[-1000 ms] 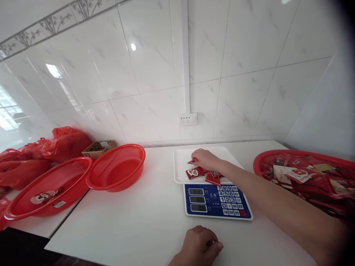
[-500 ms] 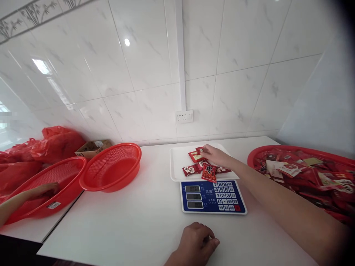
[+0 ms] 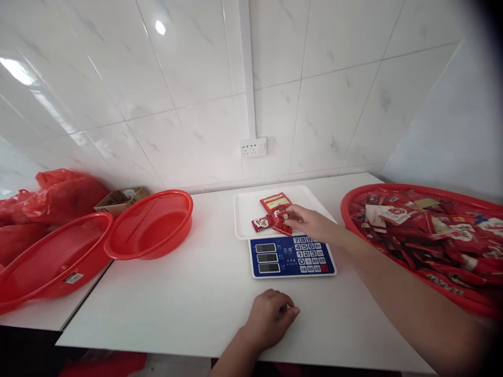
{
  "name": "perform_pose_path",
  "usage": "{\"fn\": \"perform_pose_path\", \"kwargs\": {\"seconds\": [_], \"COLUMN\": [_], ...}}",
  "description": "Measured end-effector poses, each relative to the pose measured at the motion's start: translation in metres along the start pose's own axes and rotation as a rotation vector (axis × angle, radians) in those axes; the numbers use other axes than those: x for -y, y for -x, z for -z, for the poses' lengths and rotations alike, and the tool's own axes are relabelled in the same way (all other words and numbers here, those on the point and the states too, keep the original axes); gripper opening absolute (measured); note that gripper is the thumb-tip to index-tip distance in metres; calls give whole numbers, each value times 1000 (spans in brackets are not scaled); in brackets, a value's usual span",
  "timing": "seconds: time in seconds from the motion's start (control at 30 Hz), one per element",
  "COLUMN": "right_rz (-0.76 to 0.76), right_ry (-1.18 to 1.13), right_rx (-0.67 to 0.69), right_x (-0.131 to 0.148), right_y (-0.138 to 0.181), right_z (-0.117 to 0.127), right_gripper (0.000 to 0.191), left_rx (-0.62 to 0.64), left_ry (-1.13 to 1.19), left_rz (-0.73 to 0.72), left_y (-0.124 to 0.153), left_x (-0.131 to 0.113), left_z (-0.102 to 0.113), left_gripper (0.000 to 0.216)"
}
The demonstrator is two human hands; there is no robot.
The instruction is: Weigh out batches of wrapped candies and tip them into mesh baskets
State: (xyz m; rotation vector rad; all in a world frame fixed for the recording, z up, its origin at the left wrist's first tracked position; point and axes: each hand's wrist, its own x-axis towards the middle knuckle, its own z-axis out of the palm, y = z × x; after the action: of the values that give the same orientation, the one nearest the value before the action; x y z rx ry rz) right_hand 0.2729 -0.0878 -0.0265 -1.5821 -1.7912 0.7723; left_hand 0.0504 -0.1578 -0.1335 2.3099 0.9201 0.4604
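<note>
A: Right of centre, the scale (image 3: 288, 267), tray (image 3: 308, 196) behind its keypad (image 3: 310, 254), packets (image 3: 276, 202) on the tray!
B: Far right, more packets (image 3: 451, 251) in a basket (image 3: 346, 207). And left?
A: Two colanders (image 3: 157, 233) side by side, a box (image 3: 112, 208) behind them, bags (image 3: 73, 193) at its left!

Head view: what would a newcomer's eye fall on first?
First, probably, the big red basket heaped with red packets along the right edge. Then the right hand at small packets on the white tray of the blue scale, right of centre. Two more red baskets stand at the left.
</note>
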Motion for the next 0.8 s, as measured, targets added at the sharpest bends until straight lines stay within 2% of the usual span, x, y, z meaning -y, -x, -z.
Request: {"fn": "perform_pose_path", "kwargs": {"seconds": [0.07,0.2,0.27,0.37,0.43,0.53,0.6,0.63,0.7,0.8], "right_rz": [-38,-262,-292,-233,-195,-162,-132,-122,-134,-225], "right_ry": [2,354,441,400,347,194,33,-51,-173,-229], "right_rx": [-68,-214,-223,-229,-281,-402,-444,-434,-356,-204], "right_x": [-4,-18,-25,-30,-29,-23,-22,-24,-31,-48], "right_y": [3,9,8,4,5,20,40,52,76,108], "right_z": [4,12,13,9,6,0,-7,-11,-24,-46], "right_gripper": [25,22,22,21,20,24,27,28,31,32], "left_rx": [-2,0,-2,-2,-5,-121,-296,-395,-612,-868], "left_ry": [7,19,19,31,77,135,77,5,-186,-539], "left_rz": [1,-4,-13,-24,-21,-12,-16,-16,5,119], "left_y": [0,-1,-2,-1,2,4,1,-2,-13,-34], "left_x": [0,1,1,0,2,8,13,15,15,8], "left_z": [1,2,2,0,1,21,58,83,148,260], "left_gripper": [17,18,18,18,19,23,30,35,53,82]}}
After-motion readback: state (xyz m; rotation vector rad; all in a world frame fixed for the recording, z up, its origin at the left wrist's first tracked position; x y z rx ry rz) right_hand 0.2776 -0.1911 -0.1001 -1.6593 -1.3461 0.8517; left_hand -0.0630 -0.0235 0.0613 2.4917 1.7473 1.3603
